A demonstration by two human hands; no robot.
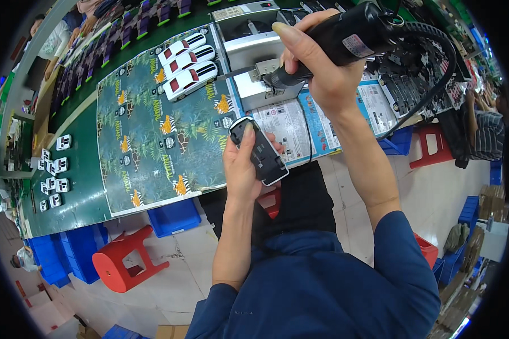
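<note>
My left hand (242,161) is closed around a toy car (264,156), its black underside turned up and a white rim of body showing at the edges. Raised above the bench's edge, my right hand (328,68) grips a black electric screwdriver (353,37) with a cable running from its end. The screwdriver's lower end is beside a metal screw feeder box (254,85), and I cannot tell whether they touch. Three white toy cars (189,81) with dark red windows stand side by side on the printed sheet (147,135), left of the feeder.
Several small white cars (61,164) stand on the green bench (85,198) at far left. Black car bases (398,93) are piled at right. Below the bench are a red stool (113,265) and blue bins (175,217). The black cable (449,62) arcs past my right forearm. Other people work farther off.
</note>
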